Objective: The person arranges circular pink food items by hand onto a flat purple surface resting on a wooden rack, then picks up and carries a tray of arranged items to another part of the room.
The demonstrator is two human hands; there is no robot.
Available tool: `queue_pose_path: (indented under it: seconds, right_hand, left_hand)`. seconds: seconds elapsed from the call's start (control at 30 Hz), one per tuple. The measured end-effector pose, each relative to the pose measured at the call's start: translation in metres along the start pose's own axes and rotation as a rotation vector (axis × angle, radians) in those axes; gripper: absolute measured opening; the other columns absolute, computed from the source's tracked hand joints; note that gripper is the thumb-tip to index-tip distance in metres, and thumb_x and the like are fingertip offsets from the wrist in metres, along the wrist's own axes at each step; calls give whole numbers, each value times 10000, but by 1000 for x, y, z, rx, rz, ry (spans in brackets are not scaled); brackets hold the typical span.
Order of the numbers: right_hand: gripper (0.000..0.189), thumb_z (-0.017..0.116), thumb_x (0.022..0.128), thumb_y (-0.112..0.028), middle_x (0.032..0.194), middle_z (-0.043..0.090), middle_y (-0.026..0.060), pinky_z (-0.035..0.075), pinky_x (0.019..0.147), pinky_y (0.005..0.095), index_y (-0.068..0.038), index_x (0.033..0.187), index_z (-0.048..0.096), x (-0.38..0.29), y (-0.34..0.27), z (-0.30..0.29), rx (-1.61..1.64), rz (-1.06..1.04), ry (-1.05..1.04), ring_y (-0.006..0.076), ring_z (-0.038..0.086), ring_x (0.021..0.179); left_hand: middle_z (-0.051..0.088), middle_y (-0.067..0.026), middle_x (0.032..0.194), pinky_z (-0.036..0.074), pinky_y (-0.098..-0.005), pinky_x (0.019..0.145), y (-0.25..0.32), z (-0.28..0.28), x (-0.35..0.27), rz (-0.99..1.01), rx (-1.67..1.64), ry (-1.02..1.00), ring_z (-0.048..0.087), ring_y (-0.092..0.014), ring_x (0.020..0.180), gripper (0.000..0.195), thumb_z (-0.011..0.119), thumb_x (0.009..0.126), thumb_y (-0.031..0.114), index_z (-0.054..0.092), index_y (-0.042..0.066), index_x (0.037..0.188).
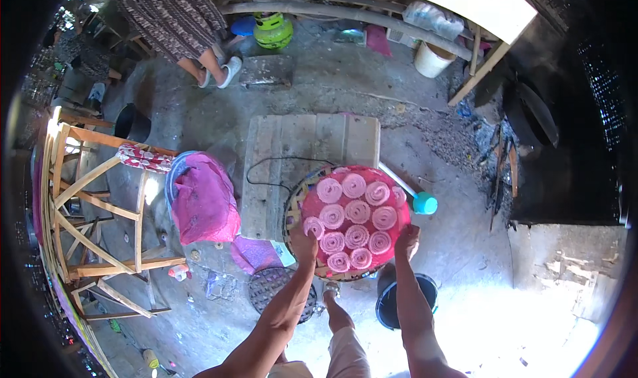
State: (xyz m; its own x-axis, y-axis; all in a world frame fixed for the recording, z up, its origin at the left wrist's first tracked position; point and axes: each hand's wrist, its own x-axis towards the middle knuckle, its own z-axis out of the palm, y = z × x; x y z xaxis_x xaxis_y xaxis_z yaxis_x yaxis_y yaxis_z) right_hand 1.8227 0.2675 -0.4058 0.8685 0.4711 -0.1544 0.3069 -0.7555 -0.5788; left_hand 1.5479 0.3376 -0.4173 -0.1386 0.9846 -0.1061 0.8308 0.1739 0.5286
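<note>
A round woven basket tray point(294, 206) lined with red mesh cloth point(344, 201) is held out between my two hands. Several pink coiled spiral pieces point(357, 211) lie spread over the cloth. At the tray's left rim is my left hand point(304, 241), its thumb beside one coil. My right hand point(407, 241) grips the right rim, with its fingers folded at the edge. Behind the tray stands a low wooden table point(311, 139) with a dark cord point(259, 166) on it. A turquoise scoop point(424, 203) with a white handle shows past the tray's right side.
A pink plastic sheet point(204, 198) covers a blue-rimmed tub at left, near a wooden frame point(99, 203). Below the tray are a dark woven basket point(271, 288) and a black bucket point(386, 308). A person point(219, 69) stands at upper left, near a green gas cylinder point(273, 31).
</note>
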Motion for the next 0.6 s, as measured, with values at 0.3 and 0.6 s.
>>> queue_pose_path:
  seconds: [0.3, 0.6]
  right_hand:
    - [545, 645, 843, -478, 976, 661, 220, 479, 791, 444, -34, 1153, 584, -25, -13, 2, 317, 13, -279, 372, 641, 920]
    - [325, 683, 821, -103, 1021, 668, 103, 517, 778, 331, -14, 1129, 629, -38, -11, -9, 908, 453, -485, 210, 645, 891]
  left_hand:
    - [627, -102, 697, 509, -331, 550, -36, 20, -127, -484, -469, -89, 619, -220, 579, 334, 663, 864, 277, 571, -11, 1004]
    - [561, -195, 1240, 520, -512, 849, 14, 17, -145, -1168, -1374, -567, 597, -341, 1075, 750, 438, 900, 653, 424, 57, 1355]
